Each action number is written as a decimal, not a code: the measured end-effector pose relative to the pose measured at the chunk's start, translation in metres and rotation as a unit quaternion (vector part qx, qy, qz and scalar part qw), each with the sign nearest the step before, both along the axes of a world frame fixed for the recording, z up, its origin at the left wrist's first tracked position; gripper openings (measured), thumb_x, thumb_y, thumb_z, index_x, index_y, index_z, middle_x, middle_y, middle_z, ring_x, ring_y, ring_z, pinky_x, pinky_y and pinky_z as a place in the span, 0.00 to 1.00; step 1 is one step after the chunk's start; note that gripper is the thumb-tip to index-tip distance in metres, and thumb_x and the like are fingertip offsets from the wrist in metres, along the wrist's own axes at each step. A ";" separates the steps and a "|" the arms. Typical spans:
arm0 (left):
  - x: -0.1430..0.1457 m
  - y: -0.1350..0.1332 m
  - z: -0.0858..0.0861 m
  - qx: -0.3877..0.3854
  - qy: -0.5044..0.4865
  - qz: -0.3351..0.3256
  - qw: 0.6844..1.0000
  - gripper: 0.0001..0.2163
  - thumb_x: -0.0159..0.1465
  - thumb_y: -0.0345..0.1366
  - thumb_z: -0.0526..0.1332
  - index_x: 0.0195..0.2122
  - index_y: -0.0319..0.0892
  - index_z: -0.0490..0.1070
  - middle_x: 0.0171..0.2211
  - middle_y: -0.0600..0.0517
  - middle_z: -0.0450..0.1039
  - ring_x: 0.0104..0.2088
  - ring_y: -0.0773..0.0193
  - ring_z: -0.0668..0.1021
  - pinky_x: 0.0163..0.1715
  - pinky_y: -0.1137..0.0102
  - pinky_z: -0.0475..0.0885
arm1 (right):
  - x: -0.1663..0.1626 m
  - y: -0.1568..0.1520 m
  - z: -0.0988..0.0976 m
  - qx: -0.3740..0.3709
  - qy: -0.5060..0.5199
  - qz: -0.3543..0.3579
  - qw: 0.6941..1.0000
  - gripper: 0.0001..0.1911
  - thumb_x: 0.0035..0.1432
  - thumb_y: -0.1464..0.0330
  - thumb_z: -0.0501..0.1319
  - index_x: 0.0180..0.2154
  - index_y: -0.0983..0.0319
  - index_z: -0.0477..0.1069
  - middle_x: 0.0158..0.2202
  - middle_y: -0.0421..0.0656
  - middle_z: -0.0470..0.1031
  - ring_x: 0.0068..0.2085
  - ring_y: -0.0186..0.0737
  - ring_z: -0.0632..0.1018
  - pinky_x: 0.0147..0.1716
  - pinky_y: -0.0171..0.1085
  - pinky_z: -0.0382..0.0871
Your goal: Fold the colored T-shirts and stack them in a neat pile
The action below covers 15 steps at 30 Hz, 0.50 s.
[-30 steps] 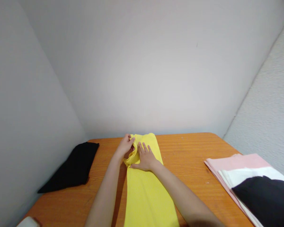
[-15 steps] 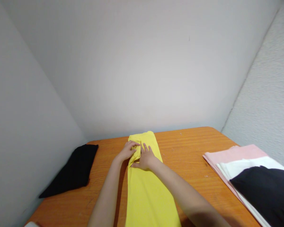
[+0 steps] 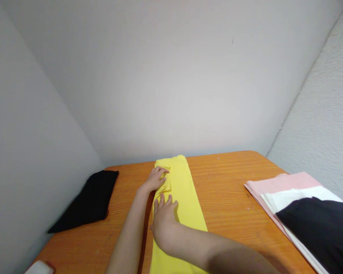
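A long yellow folded cloth [image 3: 185,198], which looks like a garment, lies lengthwise on the wooden table. Its left side is bunched into a small crumpled fold near the far end. My left hand [image 3: 156,179] rests on that crumpled fold, with fingers and thumb apart. Closer to me, my right hand [image 3: 164,219] lies on the cloth's left edge, its fingers spread and pointing away from me. My right forearm crosses over the near part of the cloth and hides some of it.
A black folded cloth [image 3: 88,201] lies at the table's left. To the right is a stack with a pink cloth [image 3: 291,180], a white cloth [image 3: 286,198] and a black cloth [image 3: 322,228] on top. A white object [image 3: 40,268] shows at lower left. Walls border the table [image 3: 225,190].
My right hand has moved toward me, off the crumpled part and down along the cloth's left edge. My left hand has stayed at the fold. The view has shifted slightly.
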State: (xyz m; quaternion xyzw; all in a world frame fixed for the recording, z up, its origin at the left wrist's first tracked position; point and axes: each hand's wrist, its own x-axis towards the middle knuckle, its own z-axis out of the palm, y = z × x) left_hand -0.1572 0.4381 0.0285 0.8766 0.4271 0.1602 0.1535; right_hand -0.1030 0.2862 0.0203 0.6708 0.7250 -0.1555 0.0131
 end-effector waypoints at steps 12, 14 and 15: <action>0.023 -0.019 -0.007 0.087 0.055 0.072 0.992 0.14 0.62 0.29 0.52 0.48 0.46 0.67 0.49 0.46 0.67 0.50 0.52 0.67 0.53 0.56 0.62 | -0.004 -0.003 -0.011 0.063 -0.059 0.013 0.996 0.29 0.63 0.69 0.57 0.64 0.65 0.57 0.66 0.58 0.48 0.65 0.67 0.55 0.55 0.74 0.51; 0.029 -0.023 -0.006 0.109 0.054 0.075 0.990 0.13 0.63 0.29 0.52 0.47 0.45 0.67 0.49 0.44 0.68 0.52 0.50 0.67 0.54 0.53 0.59 | -0.004 -0.006 -0.013 0.069 -0.055 0.009 0.996 0.27 0.64 0.73 0.52 0.64 0.67 0.58 0.66 0.58 0.48 0.66 0.64 0.53 0.57 0.72 0.48; 0.031 -0.025 -0.005 0.118 0.052 0.074 0.989 0.12 0.64 0.29 0.51 0.47 0.44 0.67 0.49 0.43 0.68 0.52 0.50 0.66 0.55 0.52 0.58 | -0.005 -0.007 -0.013 0.062 -0.047 0.007 0.997 0.27 0.63 0.74 0.51 0.64 0.69 0.57 0.66 0.59 0.48 0.66 0.64 0.51 0.58 0.71 0.47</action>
